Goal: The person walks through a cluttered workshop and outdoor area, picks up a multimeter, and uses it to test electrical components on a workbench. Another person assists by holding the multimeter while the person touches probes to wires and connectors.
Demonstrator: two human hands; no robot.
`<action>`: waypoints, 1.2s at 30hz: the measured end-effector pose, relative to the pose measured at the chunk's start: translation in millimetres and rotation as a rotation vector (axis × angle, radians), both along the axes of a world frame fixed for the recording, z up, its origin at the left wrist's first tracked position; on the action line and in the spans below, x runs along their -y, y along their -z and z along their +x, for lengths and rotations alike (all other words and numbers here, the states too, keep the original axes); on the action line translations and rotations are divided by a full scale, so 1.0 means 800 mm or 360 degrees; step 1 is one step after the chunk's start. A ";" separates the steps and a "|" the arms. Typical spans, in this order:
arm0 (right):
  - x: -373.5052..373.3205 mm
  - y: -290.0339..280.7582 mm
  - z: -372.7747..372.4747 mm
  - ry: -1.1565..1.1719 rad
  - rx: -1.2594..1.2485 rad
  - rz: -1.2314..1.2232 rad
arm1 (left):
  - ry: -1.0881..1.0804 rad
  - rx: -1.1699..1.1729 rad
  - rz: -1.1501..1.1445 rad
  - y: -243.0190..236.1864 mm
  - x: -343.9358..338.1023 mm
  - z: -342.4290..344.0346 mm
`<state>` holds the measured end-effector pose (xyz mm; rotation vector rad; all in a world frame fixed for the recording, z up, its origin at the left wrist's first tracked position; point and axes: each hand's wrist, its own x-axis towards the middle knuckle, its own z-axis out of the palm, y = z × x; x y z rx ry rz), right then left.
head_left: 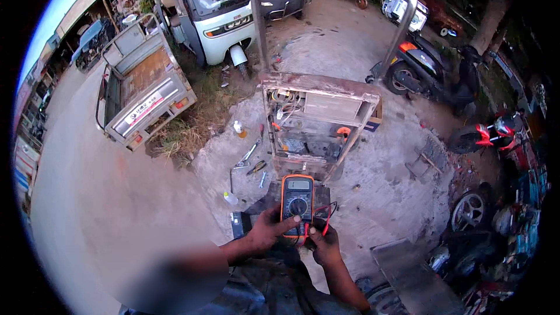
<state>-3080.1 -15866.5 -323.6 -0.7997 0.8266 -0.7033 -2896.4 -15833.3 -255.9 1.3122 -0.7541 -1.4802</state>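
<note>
An orange-rimmed multimeter (298, 189), dark-faced with a round dial and a small grey display, is held upright in front of my body. My left hand (269, 230) grips its lower left side, the thumb lying across the front below the dial. At its lower right corner my right hand (324, 246) is closed on the test leads (307, 228), thumb upward by a red plug. A red probe (326, 227) with a thin wire sticks up beside the right fingers. Just beyond the meter stands a worn, open metal vehicle frame (326, 80) with wiring (284, 102) inside.
Wrenches (262, 179), pliers (256, 167) and small bottles (231, 198) lie or stand on the concrete to the left. Two metal posts (402, 46) rise from the frame. A cargo bed (140, 73) and three-wheeled vehicles stand farther off; scooters (431, 67) and parts line the right.
</note>
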 end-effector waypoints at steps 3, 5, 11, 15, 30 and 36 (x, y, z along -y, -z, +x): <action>0.007 -0.043 0.009 -0.0090 -0.0048 0.0038 | 0.0232 -0.0037 0.0000 -0.030 0.007 0.020; 0.015 -0.062 0.027 -0.0079 -0.0108 -0.0018 | 0.0332 -0.0041 -0.0006 -0.038 0.022 0.042; 0.080 -0.072 0.066 0.0139 -0.0181 -0.0043 | 0.0179 0.0089 -0.0259 0.004 0.101 0.106; 0.147 -0.122 0.084 0.0458 -0.0115 -0.0367 | -0.0396 0.0380 -0.0524 0.006 0.188 0.160; 0.434 -0.217 0.212 0.0716 -0.0016 -0.0644 | -0.1068 0.1512 -0.0684 0.052 0.356 0.190; 0.468 -0.182 0.200 0.0847 -0.0132 -0.0786 | -0.1081 0.1570 -0.0838 0.052 0.370 0.183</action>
